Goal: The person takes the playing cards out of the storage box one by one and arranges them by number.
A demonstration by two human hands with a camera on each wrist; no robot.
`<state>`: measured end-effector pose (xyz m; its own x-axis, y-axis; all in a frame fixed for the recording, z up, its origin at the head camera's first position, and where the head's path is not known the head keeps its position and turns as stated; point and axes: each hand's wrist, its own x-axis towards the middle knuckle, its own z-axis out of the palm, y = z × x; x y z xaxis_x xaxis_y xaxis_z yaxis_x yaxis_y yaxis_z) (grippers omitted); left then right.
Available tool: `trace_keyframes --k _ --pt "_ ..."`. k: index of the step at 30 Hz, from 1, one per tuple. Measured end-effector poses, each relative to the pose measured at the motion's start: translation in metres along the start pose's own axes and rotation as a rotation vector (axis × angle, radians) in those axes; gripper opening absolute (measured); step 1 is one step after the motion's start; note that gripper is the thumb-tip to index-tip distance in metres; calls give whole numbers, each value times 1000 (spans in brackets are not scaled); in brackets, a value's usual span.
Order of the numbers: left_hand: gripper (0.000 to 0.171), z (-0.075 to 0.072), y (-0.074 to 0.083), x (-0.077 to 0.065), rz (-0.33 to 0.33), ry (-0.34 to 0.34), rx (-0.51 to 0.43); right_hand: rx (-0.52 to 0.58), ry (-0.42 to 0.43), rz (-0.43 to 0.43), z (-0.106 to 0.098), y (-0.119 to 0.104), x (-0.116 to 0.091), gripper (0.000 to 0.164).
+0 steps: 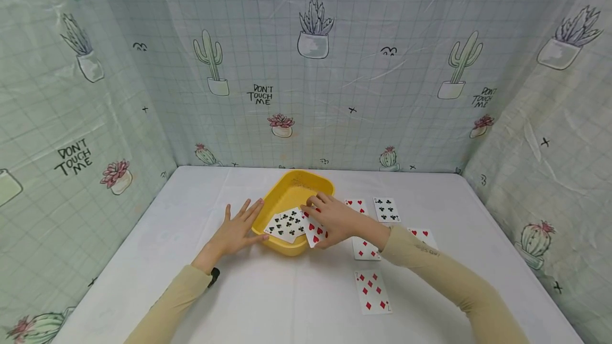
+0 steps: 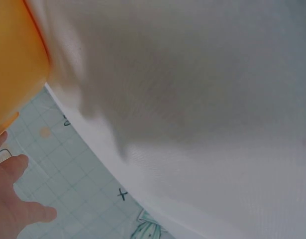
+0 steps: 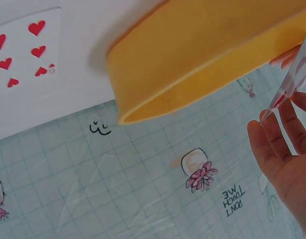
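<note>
My right hand (image 1: pixel 337 220) pinches a hearts playing card (image 1: pixel 314 231) at the right rim of a yellow plastic tub (image 1: pixel 287 195). In the right wrist view this card (image 3: pixel 297 69) is tilted and seen nearly edge-on between thumb and fingers. Overlapping clubs cards (image 1: pixel 287 224) lie face up inside the near end of the tub. On the tub's left side, my left hand (image 1: pixel 236 231) has its fingers spread and straight, with fingertips right at the rim. The left wrist view catches only part of that hand (image 2: pixel 16 199) beside the tub's outer wall (image 2: pixel 18 55).
Right of the tub, face-up cards lie on the white table (image 1: pixel 296 301): a clubs card (image 1: pixel 386 209), hearts cards (image 1: pixel 356 205) (image 1: pixel 423 236) and diamonds cards (image 1: pixel 365 251) (image 1: pixel 373 292), some partly behind the right arm. Patterned cloth walls (image 1: pixel 306 84) enclose the back and sides.
</note>
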<state>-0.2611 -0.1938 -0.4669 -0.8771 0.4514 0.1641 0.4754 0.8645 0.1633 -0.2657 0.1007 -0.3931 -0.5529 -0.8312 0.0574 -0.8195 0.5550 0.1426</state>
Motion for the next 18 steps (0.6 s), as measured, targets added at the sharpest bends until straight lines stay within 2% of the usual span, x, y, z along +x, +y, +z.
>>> trace_keyframes --k 8,18 --pt "88 -1 0 0 -18 -30 -1 47 4 52 7 0 -27 88" --pt "89 2 -2 0 -24 -27 -9 71 -13 124 14 -5 -67 84"
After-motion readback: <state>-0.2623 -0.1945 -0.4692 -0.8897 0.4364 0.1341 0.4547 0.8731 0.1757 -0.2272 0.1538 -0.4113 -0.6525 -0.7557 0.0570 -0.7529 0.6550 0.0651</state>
